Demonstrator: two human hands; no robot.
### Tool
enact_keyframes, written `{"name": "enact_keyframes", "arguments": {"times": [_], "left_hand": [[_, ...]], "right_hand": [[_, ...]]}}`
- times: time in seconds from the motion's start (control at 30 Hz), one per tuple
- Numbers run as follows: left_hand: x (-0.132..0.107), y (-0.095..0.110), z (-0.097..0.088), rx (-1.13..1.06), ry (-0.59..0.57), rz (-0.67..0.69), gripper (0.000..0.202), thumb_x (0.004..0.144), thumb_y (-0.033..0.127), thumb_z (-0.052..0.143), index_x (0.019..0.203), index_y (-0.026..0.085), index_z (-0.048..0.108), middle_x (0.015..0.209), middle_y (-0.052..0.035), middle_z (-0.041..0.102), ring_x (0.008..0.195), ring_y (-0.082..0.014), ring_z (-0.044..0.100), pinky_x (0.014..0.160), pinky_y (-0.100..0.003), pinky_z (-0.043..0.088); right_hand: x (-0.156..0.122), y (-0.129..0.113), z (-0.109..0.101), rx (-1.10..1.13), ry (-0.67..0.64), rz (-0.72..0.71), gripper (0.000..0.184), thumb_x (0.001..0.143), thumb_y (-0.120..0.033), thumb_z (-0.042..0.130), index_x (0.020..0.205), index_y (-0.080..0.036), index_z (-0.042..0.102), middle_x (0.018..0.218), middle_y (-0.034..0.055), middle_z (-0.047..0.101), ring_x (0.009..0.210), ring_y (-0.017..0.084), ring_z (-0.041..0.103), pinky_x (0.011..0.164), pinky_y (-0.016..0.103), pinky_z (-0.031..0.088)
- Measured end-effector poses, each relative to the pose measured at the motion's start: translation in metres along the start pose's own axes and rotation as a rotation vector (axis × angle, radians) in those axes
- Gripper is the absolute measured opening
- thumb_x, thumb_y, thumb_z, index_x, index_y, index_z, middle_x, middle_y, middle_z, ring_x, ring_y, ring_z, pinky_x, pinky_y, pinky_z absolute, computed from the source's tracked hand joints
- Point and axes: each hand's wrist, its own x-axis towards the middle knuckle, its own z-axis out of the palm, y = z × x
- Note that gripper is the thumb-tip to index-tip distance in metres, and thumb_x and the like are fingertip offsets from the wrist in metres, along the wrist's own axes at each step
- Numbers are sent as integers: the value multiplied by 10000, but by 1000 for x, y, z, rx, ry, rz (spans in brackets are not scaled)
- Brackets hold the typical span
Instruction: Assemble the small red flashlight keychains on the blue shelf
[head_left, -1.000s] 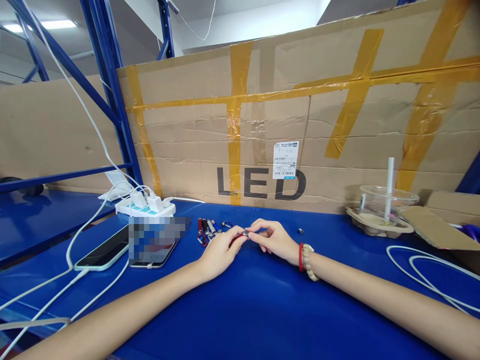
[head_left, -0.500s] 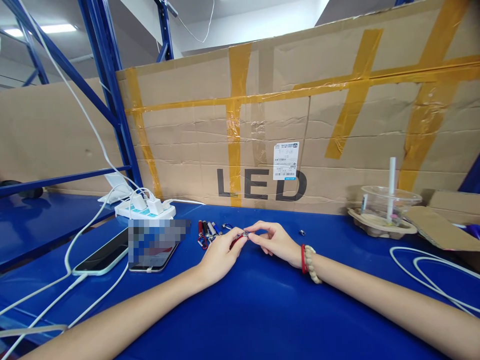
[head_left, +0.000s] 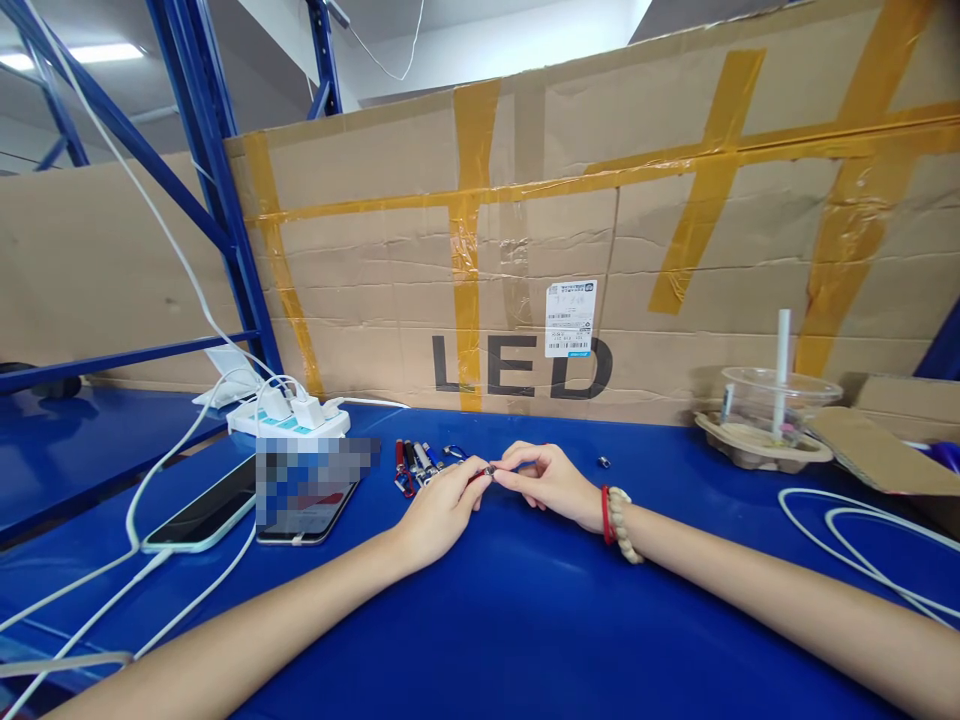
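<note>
Grip: L hand (head_left: 439,510) thumb + forefinger pinched on small red cylinder (head_left: 474,478); R hand (head_left: 551,480) fingertips pinched on silver cap (head_left: 489,468) at the cylinder's R end. Both pinches closed, no spread.
Where: cylinder held just above blue table (head_left: 480,620), mid-width, toward far edge; both forearms lie on the top.
Joint: can't tell if cap is seated, part-on or only touching, too small.
By L hand: row of similar cylinders (head_left: 416,460), red/black/silver/blue, lying just L of the fingers.
By R hand: loose silver bit (head_left: 601,462) on table, apart from R knuckles.
L side of table: 2 phones (head_left: 206,510), cables plugged in; white power strip (head_left: 289,420) behind.
R side: clear cup w/ straw (head_left: 776,400) in pulp tray; white cable loops (head_left: 847,530) near R edge.
Risk 1: cap prob. slips out, being tiny, smooth, fingertip hold only; could roll toward cardboard wall (head_left: 525,300).
Risk 2: pieces out of line, so cap may go on crooked and jam.
Risk 3: L hand may nudge the row, so parts scatter and mix.
</note>
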Motion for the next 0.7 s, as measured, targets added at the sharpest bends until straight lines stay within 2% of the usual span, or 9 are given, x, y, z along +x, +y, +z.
{"name": "enact_keyframes", "arguments": {"times": [0.13, 0.43, 0.6, 0.7], "left_hand": [[-2, -3, 3, -33, 22, -37, 153, 877, 298, 278, 829, 194, 379, 687, 24, 454, 669, -123, 454, 652, -253, 369], [-3, -7, 5, -45, -16, 6, 123, 859, 272, 299, 757, 204, 297, 669, 33, 434, 606, -117, 428, 607, -245, 341], [-4, -6, 6, 55, -30, 37, 139, 862, 280, 306, 744, 205, 316, 702, 22, 463, 635, -126, 459, 612, -245, 351], [-3, -3, 6, 94, -14, 37, 150, 865, 292, 304, 750, 205, 345, 727, 15, 480, 669, -133, 478, 631, -248, 360]], "right_hand": [[0, -1, 0, 2, -4, 13, 376, 626, -497, 650, 691, -130, 603, 894, 42, 552, 377, 0, 425, 332, 176, 290], [-2, -2, 1, -11, -40, -39, 383, 610, -503, 659, 658, -125, 622, 799, 16, 534, 392, 6, 427, 360, 182, 341], [-3, -6, 1, -9, -57, 0, 440, 596, -541, 648, 525, -122, 534, 692, -13, 483, 400, 13, 422, 378, 188, 308], [-2, -5, 0, -4, -71, 24, 448, 608, -551, 635, 533, -125, 516, 681, -21, 475, 409, 15, 418, 404, 191, 300]]}}
